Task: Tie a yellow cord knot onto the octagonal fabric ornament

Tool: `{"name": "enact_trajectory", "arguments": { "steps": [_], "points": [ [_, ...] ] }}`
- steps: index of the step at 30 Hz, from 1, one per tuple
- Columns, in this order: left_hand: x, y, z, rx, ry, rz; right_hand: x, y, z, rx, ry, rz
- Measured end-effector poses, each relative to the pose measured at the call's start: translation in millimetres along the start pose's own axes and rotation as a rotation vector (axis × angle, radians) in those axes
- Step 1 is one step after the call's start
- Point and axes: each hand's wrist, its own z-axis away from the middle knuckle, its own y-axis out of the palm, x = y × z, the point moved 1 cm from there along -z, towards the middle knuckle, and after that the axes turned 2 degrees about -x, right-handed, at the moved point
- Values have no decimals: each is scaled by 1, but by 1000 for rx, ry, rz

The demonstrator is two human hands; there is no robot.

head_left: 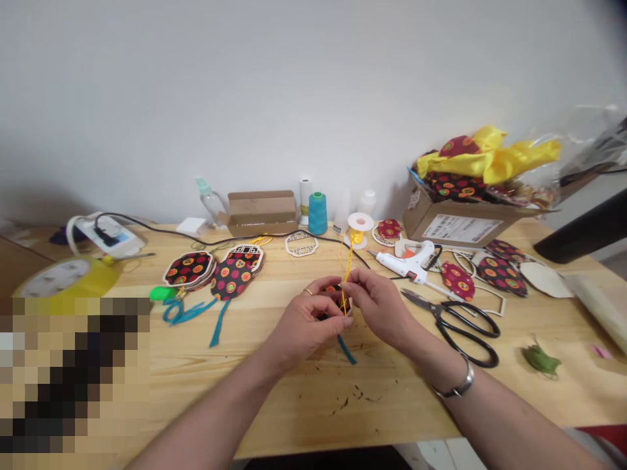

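A yellow braided cord (pixel 348 263) hangs over the middle of the table. My right hand (pixel 377 301) pinches it between thumb and fingers. Close beside it, my left hand (pixel 313 312) has its thumb and fingers closed around the cord's lower part. Between and behind my fingers shows a dark patterned fabric piece (pixel 333 290), mostly hidden. Below the hands a teal ribbon end (pixel 347 350) sticks out. A spool of yellow cord (pixel 361 225) stands just beyond the hands, and black-handled scissors (pixel 453 320) lie to the right of my right hand.
A white glue gun (pixel 409 261) lies behind the scissors. At the back right stands a cardboard box (pixel 450 225) of fabric pieces. Patterned pieces (pixel 235 274) with teal ribbons lie left, near yellow tape (pixel 105 277). A black cable (pixel 206 239) crosses the back; teal thread (pixel 318 214) stands there.
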Motion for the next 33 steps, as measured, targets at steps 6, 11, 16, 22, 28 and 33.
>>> {"name": "enact_trajectory", "arguments": {
  "steps": [6,11,16,22,28,33],
  "points": [
    [1,2,0,50,-21,-54,-1,3,0,69,62,-100],
    [6,3,0,-19,45,-153,-2,3,-1,129,163,-300],
    [3,3,0,-37,117,-194,1,2,-1,191,253,-541],
    [-1,3,2,-37,142,-210,3,3,1,260,301,-678],
    [-4,3,4,-63,10,32,4,2,-1,191,252,-494],
    [-4,2,1,-32,-137,281,6,1,0,141,172,-288]
  ]
}}
